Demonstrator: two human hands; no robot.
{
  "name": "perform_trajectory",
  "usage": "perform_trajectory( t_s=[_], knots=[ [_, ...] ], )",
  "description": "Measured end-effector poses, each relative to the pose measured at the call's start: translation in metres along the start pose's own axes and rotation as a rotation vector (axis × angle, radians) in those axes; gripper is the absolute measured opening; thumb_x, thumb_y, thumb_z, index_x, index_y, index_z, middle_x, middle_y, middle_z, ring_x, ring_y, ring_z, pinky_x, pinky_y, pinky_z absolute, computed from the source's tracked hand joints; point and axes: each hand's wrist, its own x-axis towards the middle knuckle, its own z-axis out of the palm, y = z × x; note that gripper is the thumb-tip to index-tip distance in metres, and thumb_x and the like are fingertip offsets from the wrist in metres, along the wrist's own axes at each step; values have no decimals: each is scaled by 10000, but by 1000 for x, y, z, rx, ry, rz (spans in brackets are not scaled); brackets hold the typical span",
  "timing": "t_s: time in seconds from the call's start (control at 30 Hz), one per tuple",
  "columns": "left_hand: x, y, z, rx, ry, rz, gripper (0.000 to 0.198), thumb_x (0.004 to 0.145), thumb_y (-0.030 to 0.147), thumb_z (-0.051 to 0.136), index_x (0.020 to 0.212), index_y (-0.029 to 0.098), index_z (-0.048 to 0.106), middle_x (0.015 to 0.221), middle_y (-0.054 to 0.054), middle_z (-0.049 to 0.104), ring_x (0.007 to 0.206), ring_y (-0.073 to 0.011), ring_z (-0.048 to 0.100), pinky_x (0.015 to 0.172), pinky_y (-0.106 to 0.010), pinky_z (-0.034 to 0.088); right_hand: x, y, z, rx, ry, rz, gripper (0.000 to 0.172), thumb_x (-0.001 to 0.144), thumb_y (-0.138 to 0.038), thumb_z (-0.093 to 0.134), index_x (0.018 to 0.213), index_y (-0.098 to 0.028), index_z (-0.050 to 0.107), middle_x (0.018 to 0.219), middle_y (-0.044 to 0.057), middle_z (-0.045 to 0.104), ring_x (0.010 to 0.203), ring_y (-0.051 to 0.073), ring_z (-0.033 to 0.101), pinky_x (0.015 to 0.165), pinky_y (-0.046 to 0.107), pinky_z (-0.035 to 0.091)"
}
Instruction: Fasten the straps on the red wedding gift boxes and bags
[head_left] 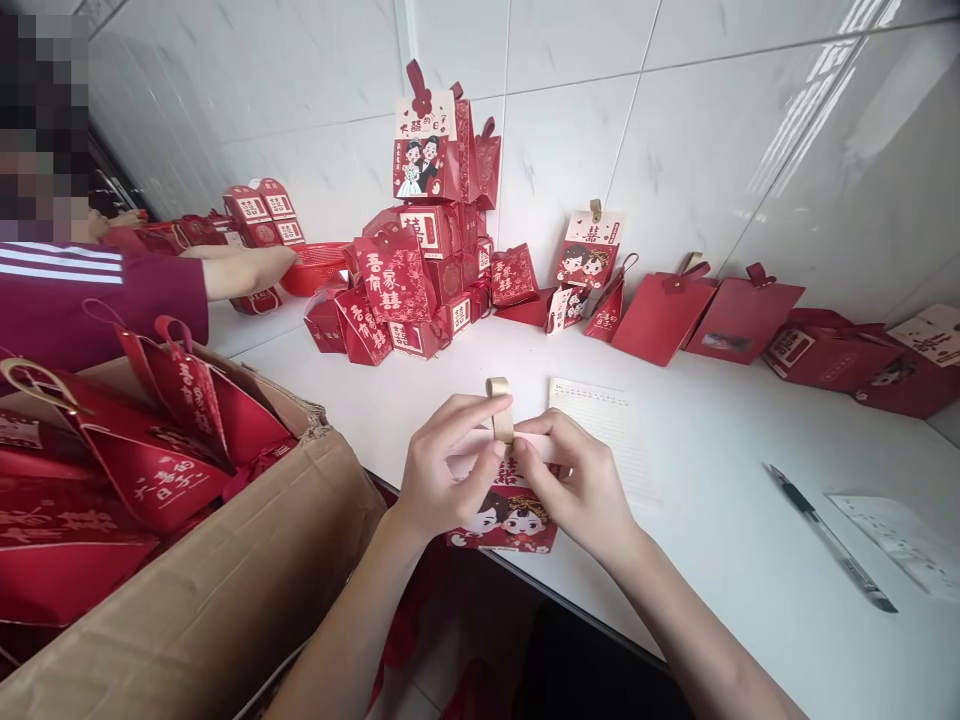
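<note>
Both my hands meet at the top of a red and pale pink gift box (517, 522) printed with a cartoon couple, at the table's front edge. A gold ribbon loop (500, 408) stands up from its top. My left hand (446, 465) pinches the box top and the base of the loop, its index finger reaching across the ribbon. My right hand (581, 475) grips the box's upper edge on the other side, thumb in front and fingers behind. Part of the box top is hidden behind my fingers.
A cardboard box (225, 560) full of red gift boxes stands at the left. Stacked gift boxes (427, 250) rise by the wall, others lean to the right. A notepad (600, 420) and a pen (829, 535) lie on the white table (712, 450). A person's arm (247, 272) reaches by a red basket (319, 268).
</note>
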Motion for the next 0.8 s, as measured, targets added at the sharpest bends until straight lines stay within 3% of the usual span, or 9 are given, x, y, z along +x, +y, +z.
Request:
perform_trajectory(
  t_s=[0.13, 0.3, 0.47, 0.53, 0.63, 0.8],
  knots=[
    [0, -3, -3, 13, -49, 33, 392, 835, 98, 567, 1206, 223, 585, 1042, -60, 633, 943, -162, 618, 816, -305, 545, 0, -1, -2, -27, -13, 9, 93, 911, -226, 531, 861, -184, 597, 721, 5, 582, 608, 123, 537, 515, 231, 413],
    [-2, -3, -3, 40, -61, 30, 359, 860, 113, 559, 1207, 206, 558, 957, -39, 591, 874, -138, 594, 771, -272, 524, 0, -2, -3, -51, -28, 31, 116, 914, -236, 515, 840, -183, 588, 717, 7, 593, 571, 116, 525, 489, 231, 402],
    [-11, -1, 6, -48, 125, -87, 383, 813, 112, 616, 1147, 218, 461, 812, 22, 572, 757, -120, 607, 693, -239, 512, 1, -1, -4, -68, -33, 24, 108, 904, -235, 521, 844, -183, 593, 711, 9, 592, 563, 116, 519, 475, 230, 399],
    [-13, -1, 9, -55, 174, -88, 285, 804, 110, 623, 1035, 212, 493, 811, 20, 567, 748, -117, 605, 665, -228, 501, 1, 0, -4, -62, -39, 11, 100, 902, -228, 521, 856, -184, 597, 714, 6, 588, 571, 115, 522, 482, 228, 405],
    [-13, 0, 9, -35, 136, -47, 119, 825, 115, 600, 895, 200, 557, 797, 9, 590, 728, -118, 596, 653, -236, 494, 0, 1, -5, -62, -41, -7, 69, 889, -229, 541, 862, -190, 591, 714, -2, 578, 576, 115, 523, 492, 228, 411],
    [-11, 2, 6, 1, 97, -58, 98, 849, 132, 584, 880, 200, 647, 814, -14, 658, 726, -134, 617, 652, -259, 515, 1, 0, -4, -45, -39, 12, 81, 891, -230, 535, 841, -189, 584, 709, -3, 572, 566, 113, 507, 491, 230, 403]
  ],
)
